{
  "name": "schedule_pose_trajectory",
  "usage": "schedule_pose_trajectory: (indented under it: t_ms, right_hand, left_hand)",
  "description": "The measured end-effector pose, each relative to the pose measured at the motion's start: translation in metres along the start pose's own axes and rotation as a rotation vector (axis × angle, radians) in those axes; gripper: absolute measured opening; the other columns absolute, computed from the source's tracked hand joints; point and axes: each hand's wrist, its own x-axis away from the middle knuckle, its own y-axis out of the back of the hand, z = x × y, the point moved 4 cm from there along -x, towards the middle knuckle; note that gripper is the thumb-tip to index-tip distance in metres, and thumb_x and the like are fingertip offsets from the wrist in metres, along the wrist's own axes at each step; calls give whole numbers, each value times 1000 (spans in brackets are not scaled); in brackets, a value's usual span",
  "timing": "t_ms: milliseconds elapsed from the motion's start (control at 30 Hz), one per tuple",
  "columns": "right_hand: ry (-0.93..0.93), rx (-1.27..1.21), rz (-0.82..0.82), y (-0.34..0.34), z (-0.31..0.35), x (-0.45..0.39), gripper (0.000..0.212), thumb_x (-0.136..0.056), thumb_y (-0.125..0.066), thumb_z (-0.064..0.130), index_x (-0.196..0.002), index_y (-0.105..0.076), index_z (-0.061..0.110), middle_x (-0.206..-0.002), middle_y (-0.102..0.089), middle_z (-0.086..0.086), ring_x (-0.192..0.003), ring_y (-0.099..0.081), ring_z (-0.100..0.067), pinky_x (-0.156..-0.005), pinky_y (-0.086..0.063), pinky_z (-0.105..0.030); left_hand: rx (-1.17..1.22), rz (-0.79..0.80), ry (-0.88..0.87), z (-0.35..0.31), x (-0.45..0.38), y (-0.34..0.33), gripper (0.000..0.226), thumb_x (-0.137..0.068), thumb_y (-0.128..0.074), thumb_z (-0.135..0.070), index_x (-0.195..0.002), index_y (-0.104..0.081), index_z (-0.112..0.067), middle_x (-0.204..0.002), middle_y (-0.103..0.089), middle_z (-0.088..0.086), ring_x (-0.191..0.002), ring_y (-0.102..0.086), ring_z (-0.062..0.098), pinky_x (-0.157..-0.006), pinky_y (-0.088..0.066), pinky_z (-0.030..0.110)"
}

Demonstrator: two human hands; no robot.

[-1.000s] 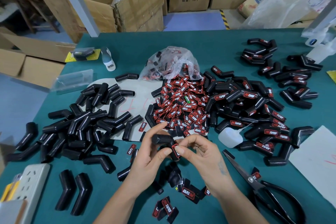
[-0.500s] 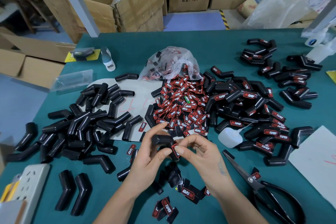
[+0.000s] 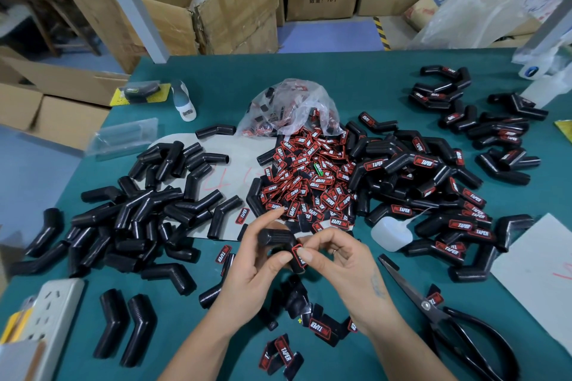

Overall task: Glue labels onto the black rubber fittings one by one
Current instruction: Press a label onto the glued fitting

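While the left hand (image 3: 257, 269) grips a fitting (image 3: 278, 240) and right-hand fingers (image 3: 305, 254) pinch its label (image 3: 299, 255), wet glue may let the label slide crooked.

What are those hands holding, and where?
Left hand grips a black rubber fitting near its bend; right hand pinches the label on it.

both forearms bare, no sleeves; a thin ring (image 3: 334, 252) on the right hand (image 3: 343, 269), faint marking near its wrist.

fittings (image 3: 136, 216): black rubber, semi-gloss, ribbed ends
labels (image 3: 309, 176): glossy, red/black
bag (image 3: 288, 108): clear plastic, crinkled
scissors (image 3: 433, 309): dark metal
table (image 3: 340, 80): matt teal
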Motion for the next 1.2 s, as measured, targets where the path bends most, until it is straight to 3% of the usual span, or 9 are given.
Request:
schedule_pose_trajectory:
  t_ms: [167,400,633,833,967,1100,1200]
  right_hand:
    - [-5,5,4,2,1,0,10,-87,-82,14,-83,-75,20,-93,-77,-7,-94,-70,-15,-88,-53,-23]
    - [-11,22,-7,1,1,0,12,-82,-85,29,-83,-75,21,-94,-77,-8,-95,-70,-17,-89,-53,-24]
    - [-4,21,-9,2,-3,0,14,-81,-85,31,-83,-75,21,-92,-76,-6,-92,-69,-14,-86,-53,-23]
    - [-8,52,-18,4,-3,0,11,-81,-85,28,-82,-76,24,-89,-74,2,-90,-65,-8,-86,-51,-20]
    - [-8,43,-31,3,-2,0,15,-77,-88,32,-83,-76,24,-98,-76,-5,-93,-66,-11,-87,-53,-23]
    - [-10,2,-25,4,-4,0,15,-80,-88,20,-89,-76,20,-107,-75,-10,-100,-67,-16,-90,-57,-30]
    - [10,-20,-27,3,-2,1,22,-80,-89,21,-96,-75,20,-114,-74,-9,-111,-67,-18,-95,-57,-31]
  left_hand:
    - [16,7,-2,-3,0,-1,55,-102,-67,-45,-152,-46,-39,-125,-61,-8,-117,-59,18,-105,-47,29]
    - [23,-2,8,-6,0,-2,55,-101,-68,-47,-151,-46,-41,-126,-61,-9,-119,-59,17,-106,-46,28]
    - [48,1,24,-8,1,-3,54,-99,-68,-49,-149,-47,-43,-126,-61,-10,-120,-58,18,-108,-45,30]
    - [101,23,21,-9,1,-5,54,-99,-66,-26,-148,-49,-42,-120,-61,-11,-114,-58,13,-104,-47,27]
    - [136,19,51,-10,2,-6,53,-97,-68,-26,-144,-54,-44,-119,-62,-10,-112,-62,13,-100,-52,30]
    - [154,-5,58,-15,1,-6,45,-96,-70,-22,-136,-61,-38,-117,-66,-10,-112,-67,12,-98,-53,23]
    - [183,-45,64,-16,0,-6,36,-98,-71,-11,-129,-66,-29,-117,-70,-3,-112,-70,16,-95,-56,25]
